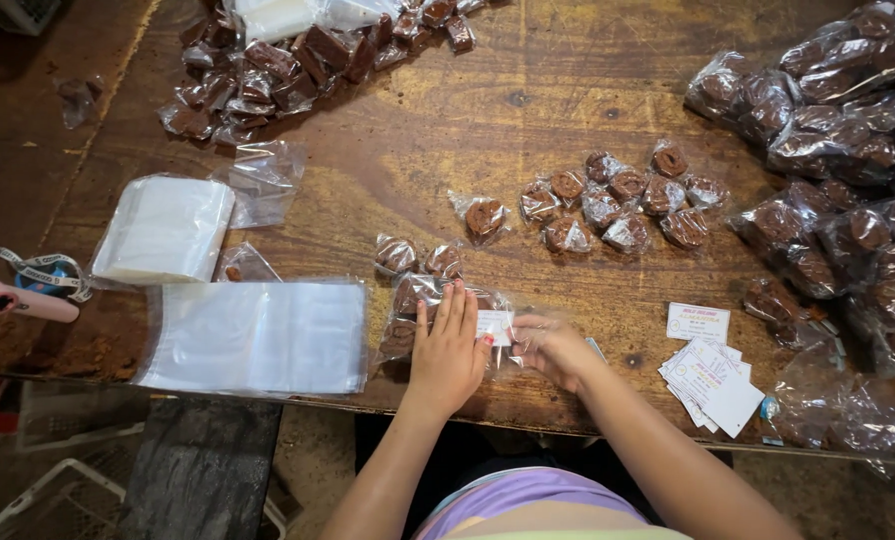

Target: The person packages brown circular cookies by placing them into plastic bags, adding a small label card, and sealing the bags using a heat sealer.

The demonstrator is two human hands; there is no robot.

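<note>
A clear bag of brown sweets (413,310) lies near the front edge of the wooden worktop (448,130), pinned flat under the left hand (448,345), fingers (455,305) spread to keep the plastic from sliding. The right hand (553,345) pinches a small white label card (495,326) at the bag's mouth. A pile of spare cards (713,380) waits just right, flat empty bags (258,335) left, and single wrapped sweets (618,200) lie beyond, all within reach.
</note>
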